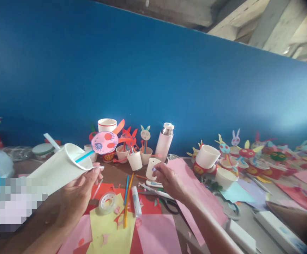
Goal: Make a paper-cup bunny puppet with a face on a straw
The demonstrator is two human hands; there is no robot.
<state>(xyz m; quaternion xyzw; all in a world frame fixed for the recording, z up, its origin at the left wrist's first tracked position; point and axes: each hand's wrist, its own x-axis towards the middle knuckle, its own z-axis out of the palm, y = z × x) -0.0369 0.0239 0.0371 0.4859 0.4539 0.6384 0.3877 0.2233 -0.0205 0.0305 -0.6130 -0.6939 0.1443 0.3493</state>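
Note:
My left hand (83, 187) is closed around a tilted white paper cup (55, 169), its mouth facing right. Out of the cup leans a blue straw (84, 156) bearing a pink paper rabbit face (104, 143) with red eyes and orange ears. A thin white piece (97, 167) shows at the left fingertips. My right hand (169, 178) is pinched, with a tiny bluish bit at its fingertips that I cannot make out. Just behind those fingers stands a small white cup (150, 171) with a hole in its side.
A clear tape roll (107, 203), glue stick (136, 201), orange pencil (128, 204) and scissors (172, 205) lie among coloured paper sheets (158, 234). Behind stand a white thermos (164, 143), stacked cups (107, 125) and several paper rabbits in cups. A blue partition (153, 77) closes the back.

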